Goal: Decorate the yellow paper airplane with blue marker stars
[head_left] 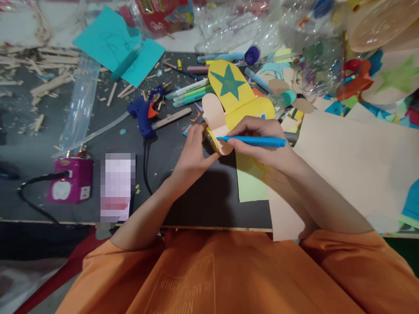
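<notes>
My right hand (266,139) is closed round a blue marker (258,141), its tip on a cream paper piece with rounded ends (214,107). My left hand (193,150) grips the near-left edge of a paper craft between thumb and fingers, steadying it. The craft has yellow rounded flaps (250,111), one bearing a blue-green star (230,81). A clear bottle with a teal cap (288,98) shows just behind it; whether it is joined to the craft I cannot tell. My fingers hide part of the cream paper's lower edge.
A blue glue gun (144,115) lies left of the craft, near several markers (191,93). A magenta power adapter (70,179) and a phone (116,187) are at the left front. Cream paper sheets (353,165) spread rightward; plastic bottles (229,30) crowd the back.
</notes>
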### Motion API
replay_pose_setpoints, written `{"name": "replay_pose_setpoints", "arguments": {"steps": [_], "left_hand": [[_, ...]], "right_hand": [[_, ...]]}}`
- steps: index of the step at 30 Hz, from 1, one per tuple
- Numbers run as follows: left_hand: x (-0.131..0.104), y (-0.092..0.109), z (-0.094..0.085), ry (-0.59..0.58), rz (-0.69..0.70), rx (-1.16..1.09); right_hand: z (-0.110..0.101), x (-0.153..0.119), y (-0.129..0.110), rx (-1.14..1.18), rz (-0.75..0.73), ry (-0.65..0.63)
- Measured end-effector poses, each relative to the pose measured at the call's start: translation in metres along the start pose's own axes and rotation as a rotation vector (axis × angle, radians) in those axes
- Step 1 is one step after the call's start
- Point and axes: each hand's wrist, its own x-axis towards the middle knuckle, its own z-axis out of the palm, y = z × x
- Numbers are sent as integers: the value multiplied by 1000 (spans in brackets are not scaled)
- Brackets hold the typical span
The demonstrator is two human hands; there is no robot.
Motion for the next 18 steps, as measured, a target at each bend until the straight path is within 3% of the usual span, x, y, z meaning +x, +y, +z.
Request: {"name": "replay_pose_setpoints", "arguments": {"steps": [18], "left_hand": [[0,-2,1,10,-13,-35]], "right_hand": [[-10,1,3,12,-60,115]]}}
